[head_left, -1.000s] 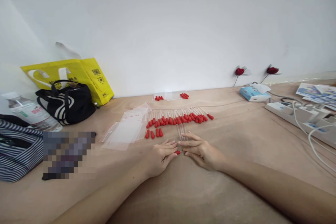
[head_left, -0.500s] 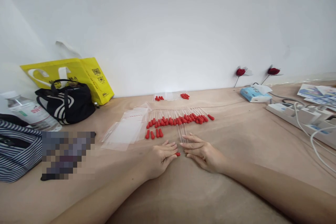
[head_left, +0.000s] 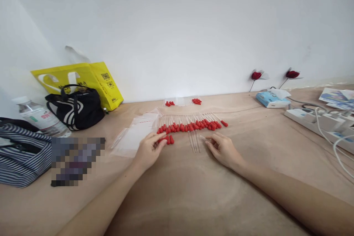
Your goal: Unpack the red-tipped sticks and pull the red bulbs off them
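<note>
At the left end of the work area, my left hand (head_left: 149,149) pinches a small red rubber bulb; other loose red bulbs (head_left: 172,139) lie against its fingertips. My right hand (head_left: 223,149) has its thumb and fingers closed on a thin clear tube (head_left: 204,138), mostly hidden by the fingers. Between the hands, a few loose clear tubes (head_left: 194,143) lie side by side on the wooden table (head_left: 177,191). Beyond them runs a row of droppers with red bulbs (head_left: 190,127), their tubes pointing toward the wall.
Clear zip bags (head_left: 138,127) overlap left of the droppers. Bagged red-bulb pieces (head_left: 197,101) lie by the wall. Bags, including a yellow one (head_left: 106,86), and a bottle (head_left: 41,120) stand left. Tissues (head_left: 272,98) and a power strip (head_left: 312,118) are right.
My hands have moved apart from the front middle. The left went left and away to the loose bulbs, the right slightly right and away with a tube. The view shifted slightly.
</note>
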The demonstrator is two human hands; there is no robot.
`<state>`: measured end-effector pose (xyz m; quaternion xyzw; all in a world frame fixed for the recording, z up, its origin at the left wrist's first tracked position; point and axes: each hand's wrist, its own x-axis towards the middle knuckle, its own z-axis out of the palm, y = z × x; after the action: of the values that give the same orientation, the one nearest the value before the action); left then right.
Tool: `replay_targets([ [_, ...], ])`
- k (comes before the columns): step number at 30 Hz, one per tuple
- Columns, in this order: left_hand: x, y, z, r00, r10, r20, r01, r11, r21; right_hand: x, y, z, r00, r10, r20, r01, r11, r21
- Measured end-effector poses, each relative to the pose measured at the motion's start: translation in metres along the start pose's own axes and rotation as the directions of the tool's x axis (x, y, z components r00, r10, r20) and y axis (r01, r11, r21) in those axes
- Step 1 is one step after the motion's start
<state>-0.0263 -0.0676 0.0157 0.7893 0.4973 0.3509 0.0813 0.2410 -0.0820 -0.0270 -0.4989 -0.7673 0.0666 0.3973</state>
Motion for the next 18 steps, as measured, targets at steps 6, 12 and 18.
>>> replay_targets([
  [6,0.012,-0.024,-0.010,0.940,-0.339,-0.047,0.336,0.940,-0.064,0.018,0.008,0.015,0.991,0.119,-0.056,-0.119,0.993,-0.004],
  [12,0.013,-0.023,-0.001,0.950,-0.312,-0.021,0.311,0.950,-0.030,0.025,0.005,0.025,0.993,0.113,-0.029,-0.112,0.993,0.033],
  [18,0.013,-0.025,0.003,0.954,-0.300,-0.027,0.298,0.953,-0.052,0.024,-0.001,0.023,0.995,0.084,0.061,-0.089,0.993,0.080],
])
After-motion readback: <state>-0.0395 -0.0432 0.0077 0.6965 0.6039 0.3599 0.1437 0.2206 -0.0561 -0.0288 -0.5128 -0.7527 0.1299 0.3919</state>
